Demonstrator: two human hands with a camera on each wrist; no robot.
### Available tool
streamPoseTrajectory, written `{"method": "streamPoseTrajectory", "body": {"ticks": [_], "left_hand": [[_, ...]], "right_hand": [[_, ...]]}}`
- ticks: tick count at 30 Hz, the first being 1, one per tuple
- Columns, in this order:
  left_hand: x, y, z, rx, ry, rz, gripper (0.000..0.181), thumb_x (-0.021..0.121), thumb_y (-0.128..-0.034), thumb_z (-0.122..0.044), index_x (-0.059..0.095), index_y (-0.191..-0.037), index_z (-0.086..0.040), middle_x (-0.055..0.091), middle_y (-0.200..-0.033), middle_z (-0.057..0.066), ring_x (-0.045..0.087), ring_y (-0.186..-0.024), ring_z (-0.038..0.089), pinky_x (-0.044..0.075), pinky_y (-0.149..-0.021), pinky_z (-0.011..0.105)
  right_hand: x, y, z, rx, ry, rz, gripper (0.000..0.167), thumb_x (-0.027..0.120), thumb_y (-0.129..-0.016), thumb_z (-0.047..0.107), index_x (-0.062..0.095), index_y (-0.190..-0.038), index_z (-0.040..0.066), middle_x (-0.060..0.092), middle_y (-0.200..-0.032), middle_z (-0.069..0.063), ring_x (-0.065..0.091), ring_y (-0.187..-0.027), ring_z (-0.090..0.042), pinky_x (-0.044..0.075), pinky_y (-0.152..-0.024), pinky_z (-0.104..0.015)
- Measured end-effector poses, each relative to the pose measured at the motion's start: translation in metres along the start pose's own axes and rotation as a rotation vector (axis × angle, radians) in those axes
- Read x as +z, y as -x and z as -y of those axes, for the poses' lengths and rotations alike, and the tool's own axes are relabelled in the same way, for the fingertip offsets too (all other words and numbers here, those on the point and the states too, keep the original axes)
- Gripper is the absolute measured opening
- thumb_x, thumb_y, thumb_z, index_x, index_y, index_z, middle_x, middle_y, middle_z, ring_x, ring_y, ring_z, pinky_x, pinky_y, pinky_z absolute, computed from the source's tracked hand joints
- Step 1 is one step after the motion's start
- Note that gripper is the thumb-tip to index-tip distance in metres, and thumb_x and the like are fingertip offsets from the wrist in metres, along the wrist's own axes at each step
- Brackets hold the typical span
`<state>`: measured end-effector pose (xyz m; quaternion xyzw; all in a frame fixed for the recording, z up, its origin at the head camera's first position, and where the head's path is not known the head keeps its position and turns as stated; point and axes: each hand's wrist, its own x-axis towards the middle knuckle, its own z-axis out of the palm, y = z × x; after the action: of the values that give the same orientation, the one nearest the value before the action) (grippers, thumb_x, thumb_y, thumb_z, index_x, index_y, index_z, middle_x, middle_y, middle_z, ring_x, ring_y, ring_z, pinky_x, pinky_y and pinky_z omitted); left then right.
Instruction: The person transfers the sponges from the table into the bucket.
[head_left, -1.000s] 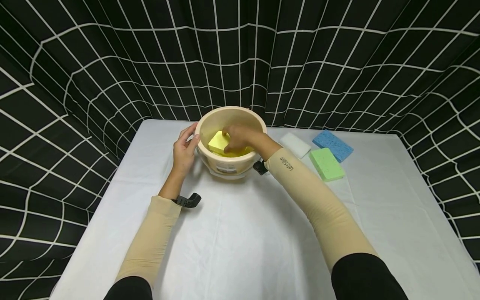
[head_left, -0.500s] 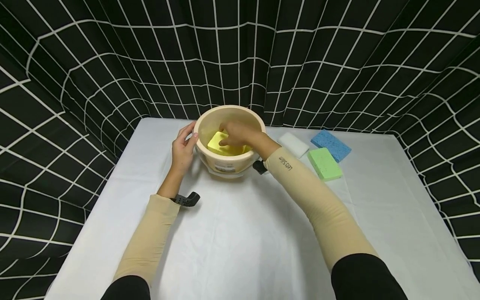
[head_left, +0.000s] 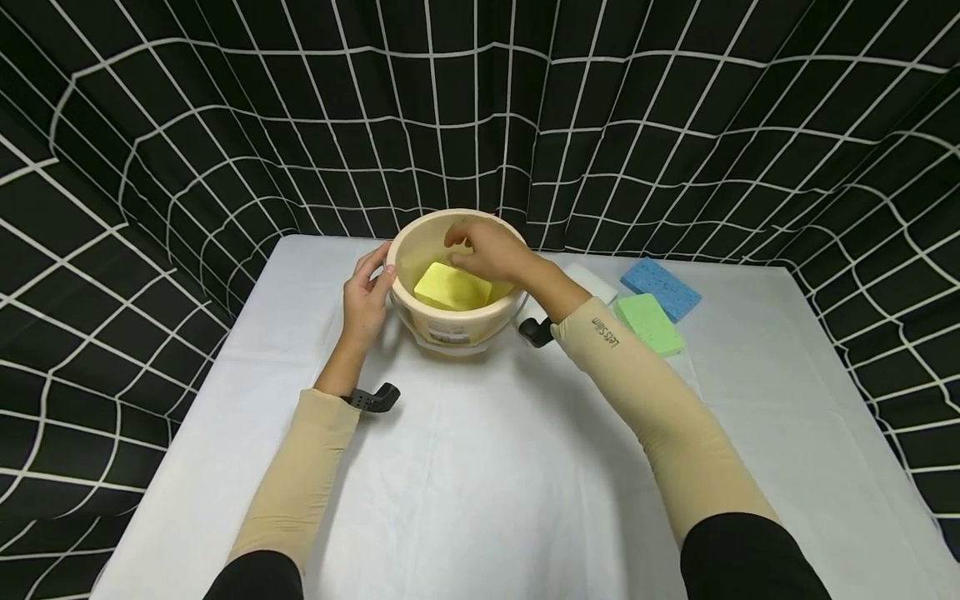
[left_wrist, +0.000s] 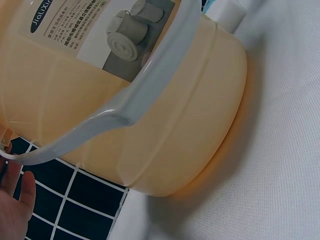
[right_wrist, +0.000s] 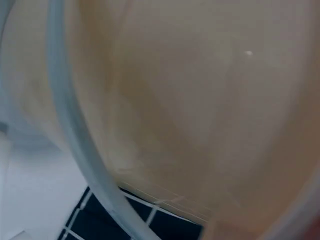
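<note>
In the head view, a cream plastic bucket stands upright toward the back of the table. A yellow sponge lies inside it. My left hand holds the bucket's left side near the rim; part of that hand also shows at the edge of the left wrist view. Over the right part of the bucket's mouth is my right hand, its fingers loosely bent, holding nothing and apart from the sponge. The bucket's grey handle hangs down across its printed label. Blurred bucket wall fills most of the right wrist view.
Right of the bucket lie a white sponge, a blue sponge and a green sponge. My right forearm partly covers the white one. A black gridded curtain rises behind the white-covered table.
My right hand has let go of the yellow sponge and risen up and to the right, leaving it in the bucket. The left hand stays at the bucket's side.
</note>
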<state>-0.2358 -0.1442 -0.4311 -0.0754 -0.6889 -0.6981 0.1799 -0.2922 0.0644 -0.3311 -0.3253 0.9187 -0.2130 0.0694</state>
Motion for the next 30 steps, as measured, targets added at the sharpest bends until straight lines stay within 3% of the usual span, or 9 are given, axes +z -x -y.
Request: {"method": "streamPoseTrajectory", "body": {"ticks": [8,14,23,30], "left_hand": [[0.005,0.006,-0.028,-0.018,-0.025,0.011,0.042,0.049,-0.0964,0.001,0.047,-0.137,0.011,0.047,-0.141,0.028,0.048,-0.125,0.016,0.047,-0.092,0.009],[0.004,0.009,-0.03,-0.023,-0.022,0.011,0.042,0.049,-0.0966,0.0,0.047,-0.137,0.011,0.046,-0.142,0.027,0.046,-0.128,0.022,0.047,-0.092,0.009],[0.004,0.008,-0.029,-0.014,-0.003,0.011,0.042,0.05,-0.0964,0.001,0.047,-0.137,0.012,0.045,-0.142,0.029,0.046,-0.126,0.019,0.047,-0.093,0.01],[0.005,0.009,-0.029,-0.013,-0.013,0.015,0.042,0.05,-0.0966,0.001,0.047,-0.137,0.012,0.045,-0.142,0.028,0.046,-0.126,0.018,0.047,-0.093,0.009]], "right_hand": [[-0.025,0.03,0.004,-0.011,-0.093,-0.174,0.03,0.059,-0.093,0.022,0.066,-0.117,0.005,0.064,-0.114,-0.009,0.056,-0.11,-0.027,0.047,-0.096,-0.039],[-0.038,0.052,-0.003,0.006,-0.135,-0.287,0.027,0.06,-0.094,0.021,0.066,-0.114,0.005,0.063,-0.111,-0.012,0.056,-0.106,-0.027,0.048,-0.091,-0.039],[-0.057,0.076,-0.008,0.058,-0.11,-0.417,0.027,0.061,-0.094,0.021,0.066,-0.115,0.005,0.064,-0.114,-0.012,0.055,-0.11,-0.028,0.049,-0.094,-0.041],[-0.058,0.099,-0.024,0.116,-0.099,-0.482,0.027,0.062,-0.094,0.02,0.066,-0.114,0.002,0.065,-0.115,-0.015,0.057,-0.11,-0.029,0.049,-0.095,-0.043]]}}
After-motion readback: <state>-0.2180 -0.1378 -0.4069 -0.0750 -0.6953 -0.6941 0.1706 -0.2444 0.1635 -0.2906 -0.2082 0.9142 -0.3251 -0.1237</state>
